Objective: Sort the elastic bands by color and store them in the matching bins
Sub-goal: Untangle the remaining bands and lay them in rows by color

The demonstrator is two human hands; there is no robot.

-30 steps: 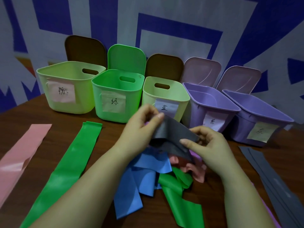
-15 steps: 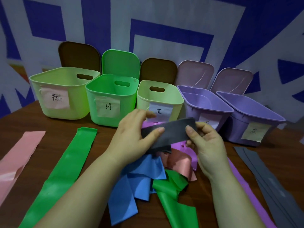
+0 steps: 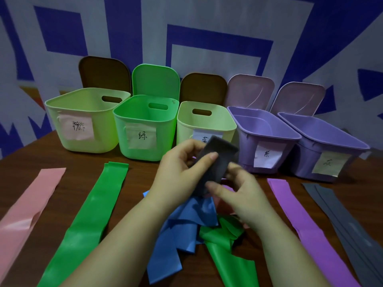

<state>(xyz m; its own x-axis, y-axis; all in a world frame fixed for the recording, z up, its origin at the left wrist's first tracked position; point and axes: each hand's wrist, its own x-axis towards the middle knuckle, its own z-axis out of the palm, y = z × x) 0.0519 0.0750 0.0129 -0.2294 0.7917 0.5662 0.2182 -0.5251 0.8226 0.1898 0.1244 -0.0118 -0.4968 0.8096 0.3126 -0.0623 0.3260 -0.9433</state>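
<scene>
Right now my left hand [image 3: 182,162] is pinched on a folded grey band [image 3: 215,160], thumb across its face, while my right hand [image 3: 238,195] closes its fingers on the lower end; the band is held up above the tangled pile, in front of the middle bin. To do this step well, I think I should keep the fold tight so it stays a compact packet, then carry it over to the far-right purple bin [image 3: 323,146], the last in the row; I take it for the grey one, though its label is hard to read. The risk, as I judge it, is the band springing loose and unrolling, since it looks stretchy and slick. Below my hands sit a blue band [image 3: 182,228], a crumpled green band [image 3: 228,251] and some pink scraps, all overlapping, so I should lift clear of them. Laid flat on the table [image 3: 20,162] are a pink band [image 3: 31,199], a long green band [image 3: 87,220], a purple band [image 3: 306,228] and more grey bands [image 3: 342,220] at the right, just before that bin. The second purple bin [image 3: 265,141] stands beside the target, so I must not drop short.
</scene>
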